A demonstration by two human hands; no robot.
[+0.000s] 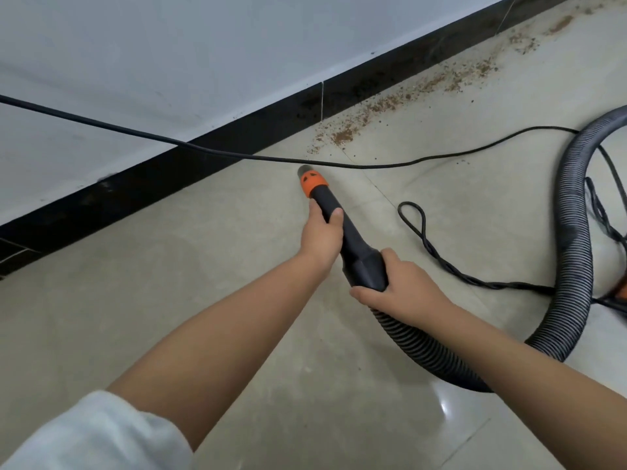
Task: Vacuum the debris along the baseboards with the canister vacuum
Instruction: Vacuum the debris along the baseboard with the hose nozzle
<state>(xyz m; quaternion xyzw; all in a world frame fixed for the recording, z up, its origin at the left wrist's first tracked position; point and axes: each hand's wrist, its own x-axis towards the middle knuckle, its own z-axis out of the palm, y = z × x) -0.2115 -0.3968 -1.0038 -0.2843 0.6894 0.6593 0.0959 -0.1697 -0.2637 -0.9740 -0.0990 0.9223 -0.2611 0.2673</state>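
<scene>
The debris [400,100] is strewn along the black baseboard [237,130], ahead of the orange-collared nozzle [314,179], which is held low and aimed at the near end of the trail. The nozzle tube is grasped by the left hand [320,237] for steering; the hose [573,212] cuff is gripped by the right hand [403,293], probably to carry its weight. A power cord [169,140] is stretched across the path. No legible writing is seen.

Soft, even daylight fills the wide-angle frame; a white glare spot marks the glossy floor tiles [444,410], shadows stay faint, straight lines bow near the edges, and detail is slightly soft.
</scene>
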